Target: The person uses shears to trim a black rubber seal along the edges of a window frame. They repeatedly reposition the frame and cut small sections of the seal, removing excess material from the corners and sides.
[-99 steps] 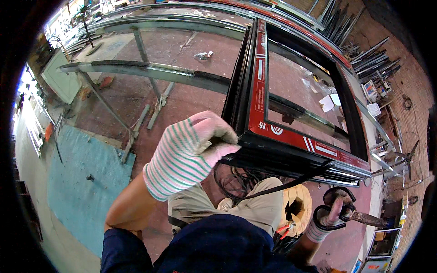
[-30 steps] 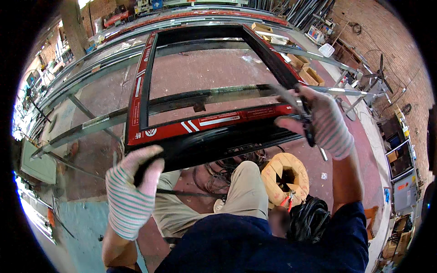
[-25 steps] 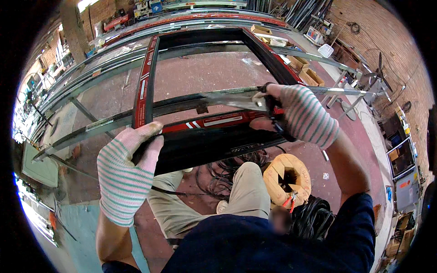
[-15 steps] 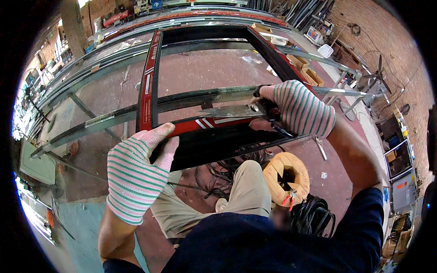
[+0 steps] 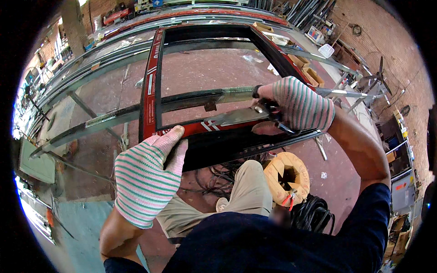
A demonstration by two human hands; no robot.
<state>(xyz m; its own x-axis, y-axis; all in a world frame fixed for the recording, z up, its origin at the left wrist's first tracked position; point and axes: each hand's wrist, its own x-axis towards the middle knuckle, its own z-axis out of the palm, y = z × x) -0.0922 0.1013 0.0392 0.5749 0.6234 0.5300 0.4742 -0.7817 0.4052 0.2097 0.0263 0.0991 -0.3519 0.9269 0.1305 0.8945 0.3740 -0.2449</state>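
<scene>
Left hand [image 5: 148,179] in striped glove, grip clamped on near rail of black-and-red frame [image 5: 152,91]; best kept pressing firm. Right hand [image 5: 298,107] closed on dark pliers [image 5: 273,119] (jaw tips hidden), best held steady. Frame lying flat across grey steel rails [image 5: 114,120], farther out

Frame [image 5: 150,98]: rectangular, black with red taped edges, open centre, lying flat across metal rails [image 5: 109,119].

tan wooden cable spool [image 5: 287,177] on red floor | black cable coil [image 5: 314,216] just beside it | long grey metal rails [image 5: 95,68] at left | cardboard boxes [image 5: 309,73] at right | fan [image 5: 380,79] by brick wall
</scene>
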